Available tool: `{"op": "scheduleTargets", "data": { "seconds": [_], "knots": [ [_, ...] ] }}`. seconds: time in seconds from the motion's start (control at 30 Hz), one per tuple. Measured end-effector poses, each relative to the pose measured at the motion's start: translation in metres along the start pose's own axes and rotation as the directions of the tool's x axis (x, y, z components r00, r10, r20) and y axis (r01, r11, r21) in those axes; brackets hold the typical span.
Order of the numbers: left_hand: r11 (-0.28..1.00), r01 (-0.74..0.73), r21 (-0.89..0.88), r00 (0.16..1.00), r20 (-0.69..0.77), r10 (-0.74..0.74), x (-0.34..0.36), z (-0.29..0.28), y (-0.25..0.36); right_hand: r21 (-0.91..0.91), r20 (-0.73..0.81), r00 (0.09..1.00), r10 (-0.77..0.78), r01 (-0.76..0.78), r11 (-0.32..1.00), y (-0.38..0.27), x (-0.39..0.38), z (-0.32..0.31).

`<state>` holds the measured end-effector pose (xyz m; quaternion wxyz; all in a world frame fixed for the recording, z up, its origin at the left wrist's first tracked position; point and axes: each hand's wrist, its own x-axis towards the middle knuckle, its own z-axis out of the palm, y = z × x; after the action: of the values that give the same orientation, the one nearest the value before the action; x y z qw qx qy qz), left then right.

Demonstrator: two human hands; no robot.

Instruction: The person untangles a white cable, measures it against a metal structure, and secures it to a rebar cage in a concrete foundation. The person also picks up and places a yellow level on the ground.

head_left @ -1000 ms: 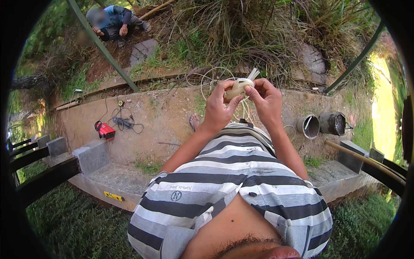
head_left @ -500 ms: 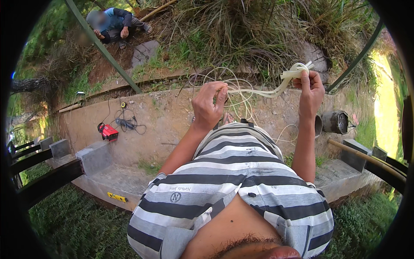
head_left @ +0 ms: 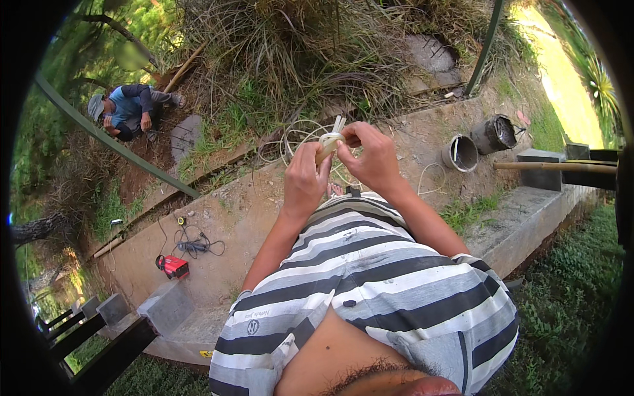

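Note:
My left hand (head_left: 305, 177) is closed on the lower part of a knotted bundle of cream cord (head_left: 330, 138), whose short cut ends point upward. My right hand (head_left: 371, 162), fingers curled and thumb at the knot, grips the same bundle from the right. Long loose loops of the cord hang around and below both hands, reaching toward the concrete path (head_left: 218, 251). Part of the bundle is hidden behind my fingers. Beneath my wrists is a striped shirt, with a sandaled foot partly visible.
A co-worker (head_left: 129, 109) crouches in soil beyond a green rail (head_left: 109, 138). A red machine (head_left: 173, 266) with cables lies left; two buckets (head_left: 496, 135) stand right, near a long pole (head_left: 528, 166). Concrete posts (head_left: 165, 307) with dark beams line the near ledge (head_left: 515, 241); tall grass borders the far side.
My hands were apart half a second ago with cord stretched between them; now they are back together at the knot, my right hand having moved left. The whole view has swung round.

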<state>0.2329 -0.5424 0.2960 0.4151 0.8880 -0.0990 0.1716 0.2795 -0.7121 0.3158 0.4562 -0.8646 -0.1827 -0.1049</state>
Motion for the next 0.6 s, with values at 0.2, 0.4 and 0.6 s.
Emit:
{"op": "scheduleTargets", "data": {
  "seconds": [0.2, 0.4, 0.6],
  "knots": [
    [0.998, 0.028, -0.047, 0.984, 0.178, -0.019, -0.007, 0.004, -0.005, -0.176, 0.066, 0.995, -0.080, 0.090, 0.980, 0.013, -0.011, 0.015],
    [0.986, -0.015, -0.168, 0.983, 0.180, 0.046, -0.003, -0.006, -0.002, 0.044, 0.192, 0.966, 0.176, -0.187, 0.981, 0.035, -0.001, 0.011],
    [0.440, 0.208, -0.873, 0.977, 0.170, -0.126, -0.016, -0.005, -0.020, 0.541, 0.515, 0.774, 0.369, -0.627, 0.561, 0.050, 0.016, 0.001]
  ]
}}
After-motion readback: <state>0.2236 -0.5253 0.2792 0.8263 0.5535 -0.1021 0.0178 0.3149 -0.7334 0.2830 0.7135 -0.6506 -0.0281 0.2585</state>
